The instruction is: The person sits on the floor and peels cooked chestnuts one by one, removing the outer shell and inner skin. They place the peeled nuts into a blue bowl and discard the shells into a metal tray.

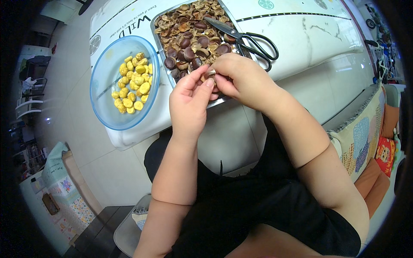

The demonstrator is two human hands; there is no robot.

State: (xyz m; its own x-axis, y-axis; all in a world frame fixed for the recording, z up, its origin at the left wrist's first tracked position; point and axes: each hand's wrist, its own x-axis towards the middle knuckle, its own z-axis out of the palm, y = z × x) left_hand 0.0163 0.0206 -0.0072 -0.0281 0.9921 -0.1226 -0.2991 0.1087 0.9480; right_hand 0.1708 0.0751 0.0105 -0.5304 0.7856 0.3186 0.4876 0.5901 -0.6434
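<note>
Over the near edge of a metal tray (158,46), my left hand (188,103) and my right hand (249,81) meet, fingers and thumbs pinched together. A small piece of brown chestnut (209,74) shows between the fingertips, mostly hidden by them. Brown shell pieces (176,19) and several dark unpeeled chestnuts (189,53) fill the tray. Black-handled scissors (239,35) lie across its right side, blades over the shells and handles past the rim. To the left, a clear blue-tinted bowl (101,101) holds several yellow peeled chestnuts (139,80).
The tray and bowl stand on a table with a white marble-patterned cover (301,32). A sofa with a patterned cover (355,129) and orange cushions (373,180) is at my right. Tiled floor (92,172) lies to the left, with a low cloth-covered cabinet (64,189).
</note>
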